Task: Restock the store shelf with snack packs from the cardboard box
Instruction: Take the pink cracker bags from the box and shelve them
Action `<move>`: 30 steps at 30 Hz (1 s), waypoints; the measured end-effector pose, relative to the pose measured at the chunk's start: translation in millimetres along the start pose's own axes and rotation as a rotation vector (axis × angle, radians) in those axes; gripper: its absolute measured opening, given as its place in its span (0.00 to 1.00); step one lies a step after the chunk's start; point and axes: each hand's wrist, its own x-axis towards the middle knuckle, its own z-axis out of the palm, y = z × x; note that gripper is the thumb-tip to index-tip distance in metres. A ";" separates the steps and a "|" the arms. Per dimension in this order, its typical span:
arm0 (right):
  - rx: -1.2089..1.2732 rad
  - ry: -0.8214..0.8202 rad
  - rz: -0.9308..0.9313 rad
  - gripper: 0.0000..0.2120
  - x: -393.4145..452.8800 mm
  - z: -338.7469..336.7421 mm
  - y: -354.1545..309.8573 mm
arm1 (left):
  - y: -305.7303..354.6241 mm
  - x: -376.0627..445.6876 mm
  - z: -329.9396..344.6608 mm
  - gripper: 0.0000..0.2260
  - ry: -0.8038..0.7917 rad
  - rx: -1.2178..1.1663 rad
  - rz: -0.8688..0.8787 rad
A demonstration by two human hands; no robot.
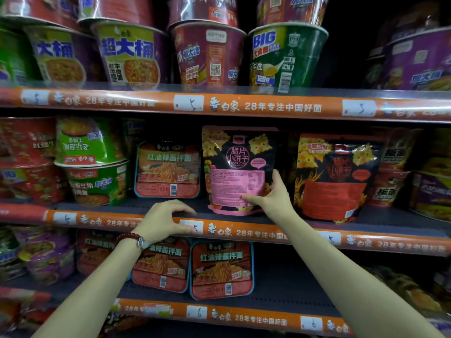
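A black and pink snack pack [238,167] stands upright on the middle shelf [156,206]. My right hand [273,195] grips its lower right corner, thumb on the front, fingers behind the edge. My left hand [162,219] hovers over the shelf's front edge with curled, spread fingers and holds nothing; a bead bracelet is on that wrist. To the right stands a black and red snack pack [335,176] of the same kind. The cardboard box is out of view.
A flat red noodle tray [168,168] stands left of the pink pack, with green noodle bowls [90,162] further left. Large noodle cups [210,53] fill the top shelf. Two red trays [220,269] stand on the lower shelf. Orange price strips [268,107] edge each shelf.
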 end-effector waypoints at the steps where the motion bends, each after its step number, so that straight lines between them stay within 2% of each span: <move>1: -0.025 0.001 -0.001 0.39 0.4 0.8 -0.6 | -0.3 -0.1 0.4 0.17 0.004 0.001 -0.001; 4: -0.102 0.023 0.021 0.40 1.9 1.4 1.1 | 0.4 -0.7 1.2 0.18 0.010 0.002 -0.001; 8: -0.152 0.044 0.116 0.47 2.2 -4.3 -2.1 | 2.6 -2.6 1.0 0.18 0.005 0.014 -0.007; 13: -0.144 0.058 0.204 0.48 -2.6 -17.4 -2.9 | 6.1 -3.3 -0.8 0.17 0.001 0.019 -0.008; 17: -0.202 0.055 0.205 0.37 -8.1 -18.4 -5.5 | 10.6 -3.5 -3.2 0.16 -0.018 0.030 -0.013; 22: -0.295 0.047 0.204 0.34 -19.1 -16.5 -6.1 | 16.0 -4.0 -4.8 0.17 -0.030 0.074 -0.032; 30: -0.523 0.004 0.140 0.19 -37.0 -25.8 0.0 | 37.1 -2.1 -1.0 0.18 -0.078 0.261 -0.022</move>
